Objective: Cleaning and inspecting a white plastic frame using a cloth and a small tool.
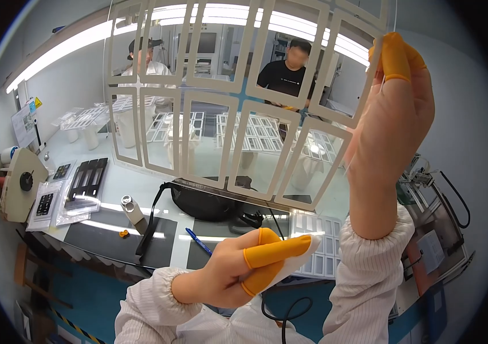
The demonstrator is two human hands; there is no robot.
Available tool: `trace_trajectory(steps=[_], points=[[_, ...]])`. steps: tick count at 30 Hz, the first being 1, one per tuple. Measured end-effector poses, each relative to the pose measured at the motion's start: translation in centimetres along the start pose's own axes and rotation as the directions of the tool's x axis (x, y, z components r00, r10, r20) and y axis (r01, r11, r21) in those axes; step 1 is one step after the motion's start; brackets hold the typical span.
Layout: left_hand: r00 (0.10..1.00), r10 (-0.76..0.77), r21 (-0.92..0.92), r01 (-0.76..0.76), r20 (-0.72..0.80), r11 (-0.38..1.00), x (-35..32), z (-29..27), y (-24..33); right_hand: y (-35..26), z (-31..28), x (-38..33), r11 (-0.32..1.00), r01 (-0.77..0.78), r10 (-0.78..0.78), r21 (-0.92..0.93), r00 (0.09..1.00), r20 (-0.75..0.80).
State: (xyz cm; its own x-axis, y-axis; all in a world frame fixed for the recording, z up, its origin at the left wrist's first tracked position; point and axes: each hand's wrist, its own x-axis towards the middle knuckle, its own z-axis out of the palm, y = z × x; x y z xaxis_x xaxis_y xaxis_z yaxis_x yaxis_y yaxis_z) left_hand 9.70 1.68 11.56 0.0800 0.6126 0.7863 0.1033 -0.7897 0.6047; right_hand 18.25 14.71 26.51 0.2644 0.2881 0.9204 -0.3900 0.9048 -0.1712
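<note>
A large clear sheet printed with several white rectangular frames [243,94] is held up before me, tilted. At its right edge, my right hand [394,109] grips it, orange finger cots on the fingertips. Lower down, my left hand [229,269] pinches a folded white wipe [298,262] between fingers that also wear orange cots. The left hand is apart from the sheet, above the table's front edge. Beneath the hands lies another sheet of pale frames [319,243], partly hidden by the wipe and my right sleeve.
On the table [181,255] are a black bag [207,202], a blue pen [198,241], a small silver-white bottle [132,209], an orange finger cot [124,234] and dark panels in bags [87,180]. Behind the sheet, two people stand near framed sheets on white supports. A machine frame [436,229] stands right.
</note>
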Motion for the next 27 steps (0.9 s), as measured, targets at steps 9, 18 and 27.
trace_trajectory(steps=[9,18,27], points=[[0.958,0.274,0.945,-0.015,-0.08,0.326,3.5,-0.1,2.4,-0.8,0.8,-0.9,0.996,0.08,-0.076,-0.043,0.993,0.085],[0.964,0.25,0.958,0.017,-0.092,0.286,1.5,0.8,0.9,-0.7,0.8,-1.3,0.995,-0.089,0.091,0.034,0.994,-0.053],[0.97,0.241,0.941,-0.074,-0.008,0.329,0.8,0.8,0.2,0.0,-0.1,-1.2,0.997,-0.074,0.074,0.036,0.997,0.016]])
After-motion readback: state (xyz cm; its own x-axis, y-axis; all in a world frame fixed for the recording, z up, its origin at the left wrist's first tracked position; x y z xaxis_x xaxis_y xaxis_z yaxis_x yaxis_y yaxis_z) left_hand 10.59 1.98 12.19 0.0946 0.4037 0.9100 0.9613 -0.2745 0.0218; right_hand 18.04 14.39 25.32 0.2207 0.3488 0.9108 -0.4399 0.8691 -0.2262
